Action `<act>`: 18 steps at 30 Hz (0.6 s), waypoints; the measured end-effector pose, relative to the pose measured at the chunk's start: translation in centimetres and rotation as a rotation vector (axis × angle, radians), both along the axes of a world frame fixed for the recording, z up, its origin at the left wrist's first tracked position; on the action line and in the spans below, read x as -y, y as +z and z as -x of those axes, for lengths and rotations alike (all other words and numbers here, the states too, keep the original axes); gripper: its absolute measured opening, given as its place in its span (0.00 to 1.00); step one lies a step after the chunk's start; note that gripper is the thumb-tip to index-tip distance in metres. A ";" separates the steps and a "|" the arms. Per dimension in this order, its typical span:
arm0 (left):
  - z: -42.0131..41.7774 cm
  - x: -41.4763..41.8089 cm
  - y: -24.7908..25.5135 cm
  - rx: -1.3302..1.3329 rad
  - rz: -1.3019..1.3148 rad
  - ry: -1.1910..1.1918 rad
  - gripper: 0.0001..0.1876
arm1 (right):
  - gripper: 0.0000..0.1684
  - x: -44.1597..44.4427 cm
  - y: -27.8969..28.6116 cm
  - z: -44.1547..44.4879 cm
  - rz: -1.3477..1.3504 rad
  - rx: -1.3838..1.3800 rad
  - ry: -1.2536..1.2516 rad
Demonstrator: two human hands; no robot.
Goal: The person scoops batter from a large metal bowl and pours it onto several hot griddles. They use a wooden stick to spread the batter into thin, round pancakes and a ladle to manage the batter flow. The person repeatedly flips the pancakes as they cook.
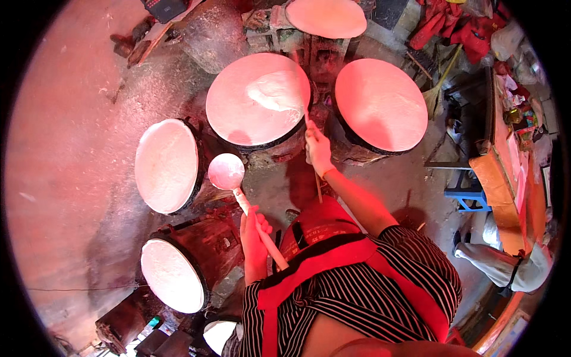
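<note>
My left hand point(254, 236) is closed around the long handle of a ladle point(226, 172), whose round pale bowl is up, between two round griddles. My right hand point(317, 147) grips a thin stick-like tool point(306, 109) over the right edge of a large round griddle point(232, 98). A pale layer covers that griddle, with a whiter, uneven patch point(274, 91) beside the tool; the tool's far end is hard to make out. To the right stands another coated griddle point(379, 105). Two more, left griddle point(167, 165) and lower-left griddle point(173, 276), also carry a pale layer.
Another round pale surface point(326, 18) lies at the top. At the right are a broom point(435, 93), a blue stool point(473, 198) and a table with an orange-brown side point(499, 196). Another person's legs point(486, 261) show at the lower right. A red container point(319, 225) stands at my waist.
</note>
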State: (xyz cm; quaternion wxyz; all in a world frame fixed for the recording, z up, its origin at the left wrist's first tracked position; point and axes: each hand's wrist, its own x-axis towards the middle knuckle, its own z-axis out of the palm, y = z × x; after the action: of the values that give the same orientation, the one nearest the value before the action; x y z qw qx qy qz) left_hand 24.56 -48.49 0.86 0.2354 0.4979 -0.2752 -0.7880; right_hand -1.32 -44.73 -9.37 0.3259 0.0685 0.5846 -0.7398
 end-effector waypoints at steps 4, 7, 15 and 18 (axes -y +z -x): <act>0.7 0.7 0.4 0.052 0.006 -0.022 0.12 | 0.21 2.5 -0.1 0.0 0.103 0.007 0.369; -0.3 1.1 -0.6 -0.069 -0.063 -0.088 0.11 | 0.20 2.0 0.7 4.0 -0.026 -0.064 0.367; -1.0 0.4 -2.1 -0.101 -0.166 -0.124 0.10 | 0.23 2.5 1.6 5.8 -0.135 -0.240 0.563; -0.2 0.8 -1.6 -0.063 -0.136 -0.184 0.12 | 0.24 3.3 0.6 9.6 -0.232 -0.380 0.426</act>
State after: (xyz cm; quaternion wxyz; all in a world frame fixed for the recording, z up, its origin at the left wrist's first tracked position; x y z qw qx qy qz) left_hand 24.76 -49.25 -0.75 0.1363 0.4602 -0.2582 -0.8384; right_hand -10.90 -47.98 -8.81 0.3486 -0.1585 0.7167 -0.5828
